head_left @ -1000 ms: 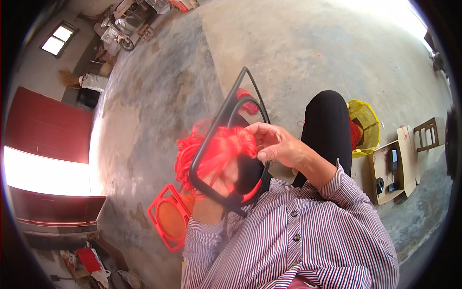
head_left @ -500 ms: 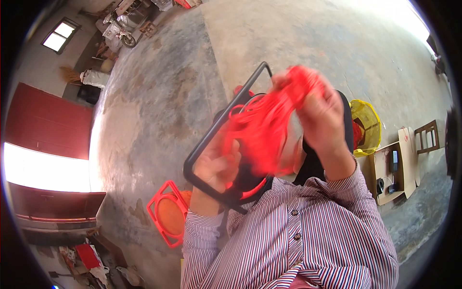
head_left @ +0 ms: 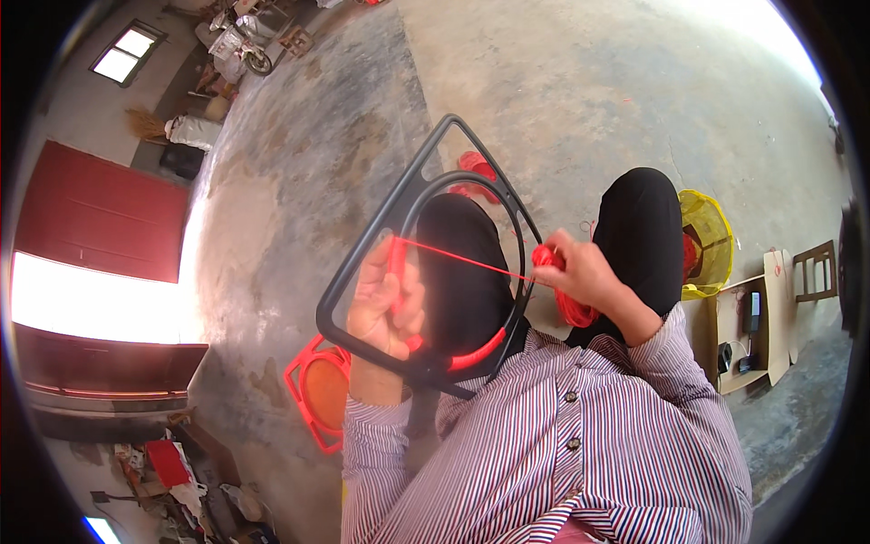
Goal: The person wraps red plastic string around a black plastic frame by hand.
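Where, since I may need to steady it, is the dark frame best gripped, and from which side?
Probably pinch the far corner of the frame, from the far side: its bar is slim, with open space just inside, clear of the left hand, right hand and taut cord.

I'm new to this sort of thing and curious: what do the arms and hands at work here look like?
They are a person's own: the left grip and the right grip are bare hands, with no gloves or cables showing. The left sleeve and right sleeve have thin white, red and dark blue stripes, ending short of the wrists.
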The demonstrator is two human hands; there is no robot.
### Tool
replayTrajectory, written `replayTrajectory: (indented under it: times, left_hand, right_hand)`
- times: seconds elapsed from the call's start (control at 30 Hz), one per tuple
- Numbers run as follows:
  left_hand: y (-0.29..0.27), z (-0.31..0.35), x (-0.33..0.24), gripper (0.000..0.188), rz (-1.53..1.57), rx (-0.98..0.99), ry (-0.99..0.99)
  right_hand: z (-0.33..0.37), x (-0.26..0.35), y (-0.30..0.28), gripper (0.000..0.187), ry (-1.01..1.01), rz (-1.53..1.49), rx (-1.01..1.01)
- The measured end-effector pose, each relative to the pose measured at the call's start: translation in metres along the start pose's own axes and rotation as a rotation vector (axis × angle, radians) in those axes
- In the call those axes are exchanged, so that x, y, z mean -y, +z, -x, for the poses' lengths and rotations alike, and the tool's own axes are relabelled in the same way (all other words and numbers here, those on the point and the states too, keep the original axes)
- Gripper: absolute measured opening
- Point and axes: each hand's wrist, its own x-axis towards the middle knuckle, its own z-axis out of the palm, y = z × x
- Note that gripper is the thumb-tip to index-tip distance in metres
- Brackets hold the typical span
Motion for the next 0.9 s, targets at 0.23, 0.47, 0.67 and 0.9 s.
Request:
replayTrajectory:
  times: [0.23,0.47,0.67,0.9]
  left_hand:
    - [0.010,0.004,-0.002,0.048,0.048,-0.071,-0.189]
    - [0.057,0.000,0.008,0.052,-0.117,0.100,-0.109]
    - [0.076,0.001,0.028,0.055,0.290,0.101,-0.431]
    - [0.096,-0.005,0.036,0.051,0.317,0.004,-0.407]
  right_hand:
    - [0.009,0.018,0.018,0.046,-0.115,0.391,0.210]
    - [-0.030,0.040,0.024,0.038,-0.060,-0.846,0.133]
    - [-0.069,0.109,-0.040,0.016,-0.015,-1.479,0.455]
    - [-0.075,0.113,-0.037,0.015,-0.398,-1.097,0.523]
